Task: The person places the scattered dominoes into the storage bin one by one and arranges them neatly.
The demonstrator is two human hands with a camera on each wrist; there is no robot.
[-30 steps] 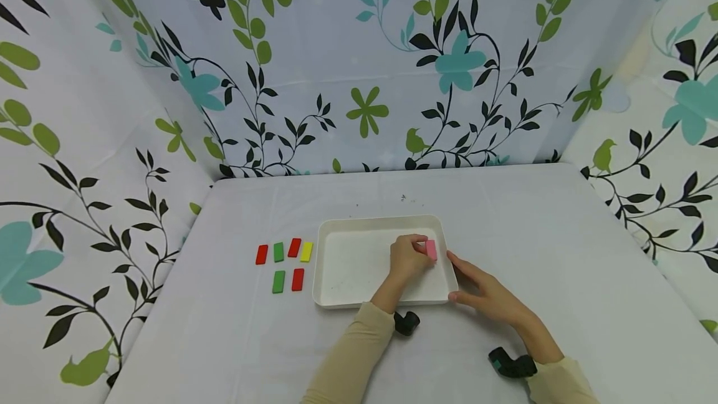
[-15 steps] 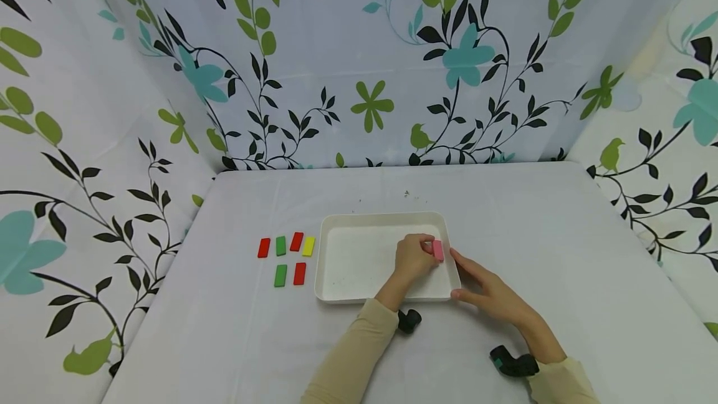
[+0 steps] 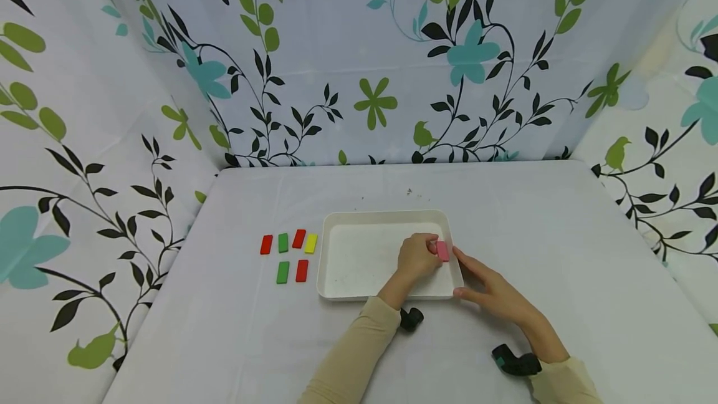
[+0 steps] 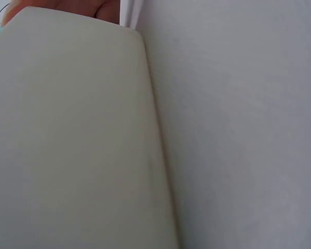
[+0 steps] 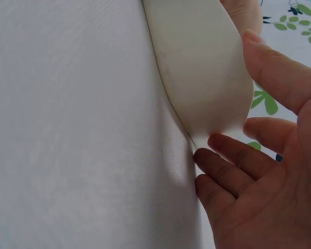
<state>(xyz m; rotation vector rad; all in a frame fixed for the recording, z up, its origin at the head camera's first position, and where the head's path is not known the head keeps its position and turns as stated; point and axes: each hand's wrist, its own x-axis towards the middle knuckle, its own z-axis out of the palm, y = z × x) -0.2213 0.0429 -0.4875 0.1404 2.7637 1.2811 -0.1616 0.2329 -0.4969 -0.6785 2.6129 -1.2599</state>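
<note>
In the head view, my left hand (image 3: 417, 257) reaches into a shallow white tray (image 3: 359, 254) and pinches a small pink rectangular block (image 3: 443, 251) close to the tray's right wall. My right hand (image 3: 490, 292) lies along the tray's right end with spread, nearly straight fingers. Seen from the right wrist, its fingertips (image 5: 205, 155) rest against the tray's outer wall (image 5: 202, 67), while the thumb is up at the rim. The left wrist view shows the tray's outside wall (image 4: 78, 114), and the pink block is hidden there.
Left of the tray on the white-covered table (image 3: 224, 341) lie several small flat blocks in two rows, among them a red block (image 3: 266, 244), a green block (image 3: 283, 272) and a yellow block (image 3: 311, 243). A leaf-patterned cloth (image 3: 314, 48) hangs around the table.
My left hand has moved slightly right with the pink block, closer to the tray's right wall. The right hand has stayed at the tray's end. The head view has shifted a little.
</note>
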